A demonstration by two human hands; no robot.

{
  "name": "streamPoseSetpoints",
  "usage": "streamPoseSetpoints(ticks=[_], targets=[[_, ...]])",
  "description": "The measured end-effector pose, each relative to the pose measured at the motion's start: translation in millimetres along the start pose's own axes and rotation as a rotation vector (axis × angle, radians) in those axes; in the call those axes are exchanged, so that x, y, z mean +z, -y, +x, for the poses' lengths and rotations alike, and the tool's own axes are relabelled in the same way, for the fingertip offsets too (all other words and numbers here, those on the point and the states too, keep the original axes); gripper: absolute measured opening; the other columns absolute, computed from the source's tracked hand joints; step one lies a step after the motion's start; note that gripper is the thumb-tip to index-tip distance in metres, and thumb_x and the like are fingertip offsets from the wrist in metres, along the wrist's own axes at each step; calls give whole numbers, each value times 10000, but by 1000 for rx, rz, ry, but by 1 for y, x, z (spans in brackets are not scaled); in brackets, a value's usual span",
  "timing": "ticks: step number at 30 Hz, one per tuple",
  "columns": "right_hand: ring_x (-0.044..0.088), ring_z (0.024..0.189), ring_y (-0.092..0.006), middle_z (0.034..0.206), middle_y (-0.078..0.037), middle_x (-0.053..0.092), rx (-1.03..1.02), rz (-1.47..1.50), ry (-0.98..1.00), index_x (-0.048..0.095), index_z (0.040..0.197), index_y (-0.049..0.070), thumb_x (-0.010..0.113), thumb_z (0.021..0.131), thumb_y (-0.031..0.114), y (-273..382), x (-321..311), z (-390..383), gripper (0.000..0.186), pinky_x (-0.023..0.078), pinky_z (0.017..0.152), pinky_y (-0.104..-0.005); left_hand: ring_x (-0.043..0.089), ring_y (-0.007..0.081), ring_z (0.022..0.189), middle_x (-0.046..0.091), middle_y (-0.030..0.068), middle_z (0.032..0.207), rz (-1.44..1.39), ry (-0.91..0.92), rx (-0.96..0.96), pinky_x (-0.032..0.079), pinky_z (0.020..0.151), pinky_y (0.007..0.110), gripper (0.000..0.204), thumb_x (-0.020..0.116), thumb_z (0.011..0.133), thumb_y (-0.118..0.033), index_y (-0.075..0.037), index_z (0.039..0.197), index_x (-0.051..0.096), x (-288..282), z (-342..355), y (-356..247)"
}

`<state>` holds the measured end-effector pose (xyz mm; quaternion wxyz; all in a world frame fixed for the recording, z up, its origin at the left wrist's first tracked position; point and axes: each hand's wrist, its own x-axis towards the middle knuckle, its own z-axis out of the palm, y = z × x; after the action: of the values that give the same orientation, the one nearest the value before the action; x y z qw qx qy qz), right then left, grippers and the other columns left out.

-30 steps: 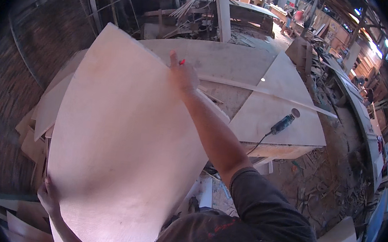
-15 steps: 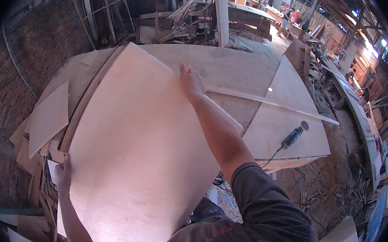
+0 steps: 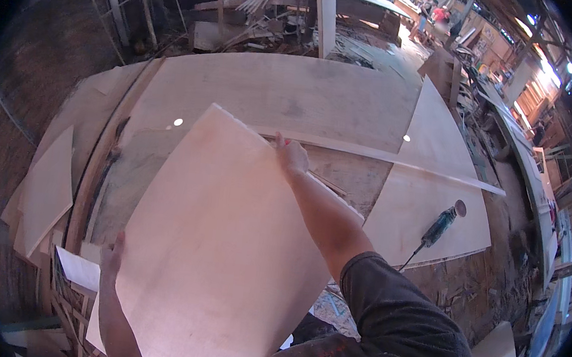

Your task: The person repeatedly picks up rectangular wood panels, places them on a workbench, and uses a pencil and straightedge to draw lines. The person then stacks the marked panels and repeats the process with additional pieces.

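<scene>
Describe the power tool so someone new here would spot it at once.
Look past the held panel to the wide worktable. On its right end lies a pale board, with the power tool on it. It is dark teal with a round disc, unlike the long wooden strip nearby.

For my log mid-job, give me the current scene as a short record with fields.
Left hand: holding the left edge of the plywood panel
Right hand: holding the panel's upper right edge
Plywood panel: pale, covering part of the worktable
Angle grinder: corded, lying on the triangular panel at right, untouched
Wooden strip: long and thin, crossing the triangular panel
Hidden: the plywood panel's underside
</scene>
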<state>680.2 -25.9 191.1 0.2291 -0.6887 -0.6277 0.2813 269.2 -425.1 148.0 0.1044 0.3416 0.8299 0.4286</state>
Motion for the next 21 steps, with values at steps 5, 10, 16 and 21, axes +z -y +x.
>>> streamPoseSetpoints(ticks=[5, 10, 16, 21], targets=[[683, 874, -376, 888, -170, 708, -281, -84, -160, 690, 951, 78, 584, 927, 538, -62, 37, 31, 472, 525, 777, -474, 598, 257, 1053, 666, 167, 1116, 113, 380, -295, 460, 894, 395, 857, 597, 864, -725, 78, 1161, 650, 47, 51, 12], [637, 717, -303, 837, -106, 703, -350, 146, -146, 702, 999, 117, 795, 825, 330, -138, -13, -38, 290, 527, 669, -408, 568, 310, 1228, 635, 215, 1284, 220, 390, -408, 434, 1022, 410, 925, 572, 866, -738, 77, 1304, 596, 35, 36, 5], [621, 1050, -323, 1107, -94, 712, -355, -295, -153, 680, 1147, 111, 783, 809, 394, -212, -55, -67, 453, 490, 935, -433, 618, 284, 1124, 683, 187, 1188, 145, 347, -255, 467, 939, 392, 859, 604, 859, -718, 61, 1217, 657, 45, 56, 94], [617, 1058, -323, 1107, -89, 702, -380, -290, -132, 661, 1153, 90, 787, 800, 393, -217, -55, -70, 483, 468, 957, -423, 609, 285, 1142, 669, 180, 1223, 138, 315, -331, 466, 944, 386, 812, 650, 873, -652, 60, 1263, 629, 55, 46, 69]])
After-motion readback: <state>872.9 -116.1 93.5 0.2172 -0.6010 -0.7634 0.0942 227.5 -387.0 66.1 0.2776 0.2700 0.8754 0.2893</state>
